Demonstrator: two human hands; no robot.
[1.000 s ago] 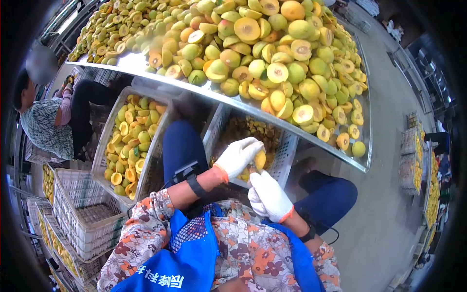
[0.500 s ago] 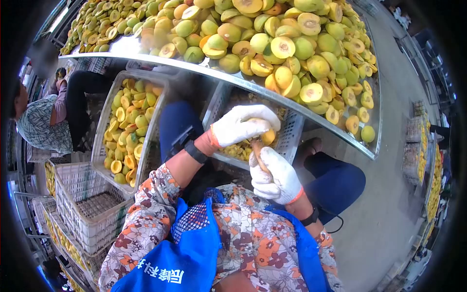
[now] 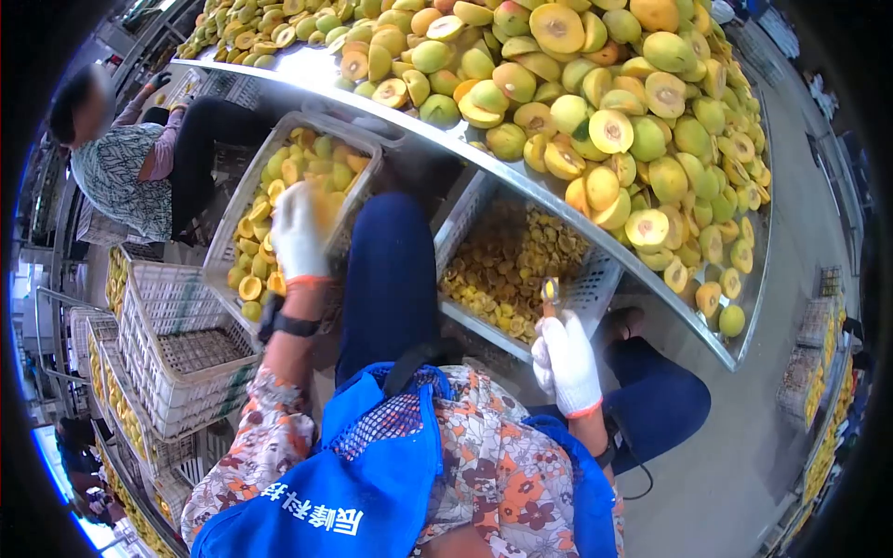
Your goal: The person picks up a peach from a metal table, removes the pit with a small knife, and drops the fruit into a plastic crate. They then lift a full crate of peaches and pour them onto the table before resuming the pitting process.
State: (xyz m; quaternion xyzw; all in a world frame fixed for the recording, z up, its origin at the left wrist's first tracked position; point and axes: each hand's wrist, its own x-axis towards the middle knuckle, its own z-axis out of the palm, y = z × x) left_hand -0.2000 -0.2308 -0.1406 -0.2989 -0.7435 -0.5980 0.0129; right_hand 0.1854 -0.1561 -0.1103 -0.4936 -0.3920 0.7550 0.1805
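My left hand (image 3: 298,232), in a white glove, is over the crate of yellow peach-like fruit halves (image 3: 253,228) at the left. Motion smears its fingers, and a yellow-orange blur shows beside them; I cannot tell whether they hold it. My right hand (image 3: 567,363), also gloved, is closed round a wooden-handled tool (image 3: 550,296) with a short metal head pointing up, a yellow bit at its tip. Beyond that hand, between my knees, stands a crate (image 3: 595,288) of small yellow-brown scraps (image 3: 516,265).
A metal table (image 3: 409,121) heaped with fruit halves (image 3: 642,130) runs across the front. Left of me stand a white basket (image 3: 186,372) and more filled crates. A person (image 3: 126,172) sits at the far left. Stacked crates (image 3: 809,344) line the right side.
My left hand has moved from beside the right hand over to the left fruit crate. My right hand has shifted slightly right and down, still with the tool. The view has turned somewhat.
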